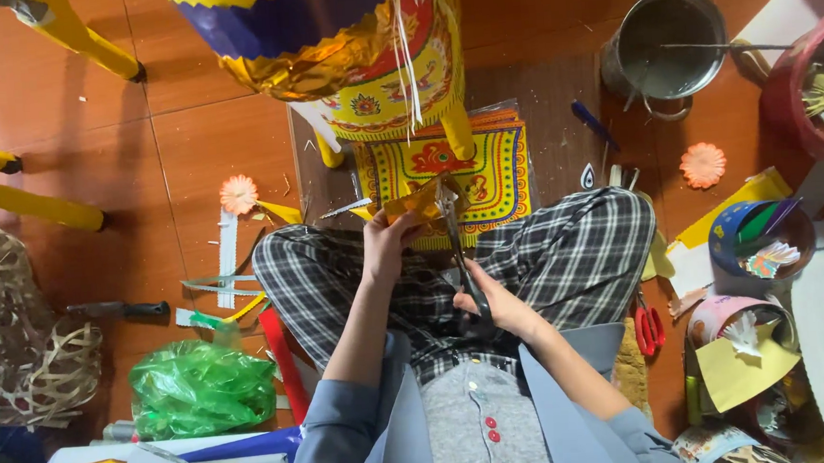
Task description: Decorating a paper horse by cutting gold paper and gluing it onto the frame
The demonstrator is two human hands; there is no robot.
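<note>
the left hand pinches a piece of gold foil paper at centre frame, fingers clamped on its lower left edge. the right hand grips the black scissors, fingers closed through the handles; the blades run up and slightly left into the foil, just right of the left hand. a yellow-and-red printed sheet stack lies beyond the knees, a green plastic bag at lower left.

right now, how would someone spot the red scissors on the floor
Start at the steel pot at top right and go straight down past the person's checked knee. The red scissors lie on the floor beside that thigh, untouched. Their red handles set them apart from the black-handled scissors in the right hand.
</note>
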